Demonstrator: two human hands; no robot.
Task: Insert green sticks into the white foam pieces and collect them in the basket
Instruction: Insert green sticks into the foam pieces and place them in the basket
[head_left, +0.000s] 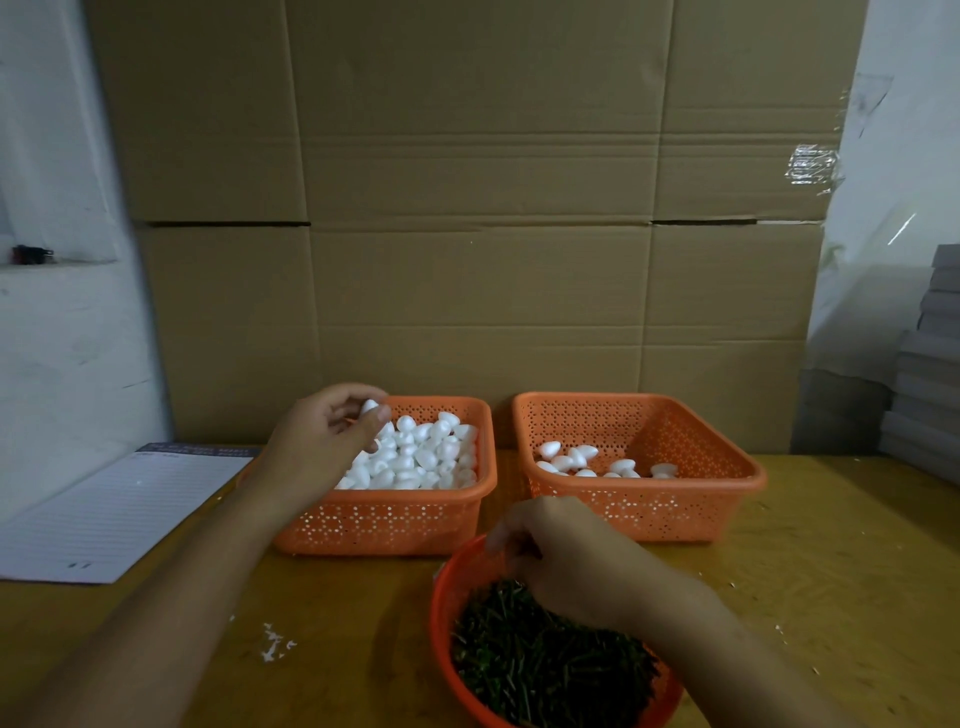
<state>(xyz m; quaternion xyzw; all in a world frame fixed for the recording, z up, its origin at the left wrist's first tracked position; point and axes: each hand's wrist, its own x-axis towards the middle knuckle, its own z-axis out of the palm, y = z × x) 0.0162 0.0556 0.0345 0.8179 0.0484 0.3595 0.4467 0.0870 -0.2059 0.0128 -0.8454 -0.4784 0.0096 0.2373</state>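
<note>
Left hand pinches a foam piece; right hand (grip hidden) should pick one green stick and push it in straight.

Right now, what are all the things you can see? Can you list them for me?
left basket: one, orange, on the table, heaped with white foam pieces
right basket: one, orange, beside it, a few foam pieces inside
round bowl: one, orange, nearest, full of green sticks
lined paper: one, white, far left
foam crumbs: several, white, on the wooden table
cardboard: brown, behind
left hand: pinches a foam piece over the left basket
right hand: fingers down in the round bowl
</note>
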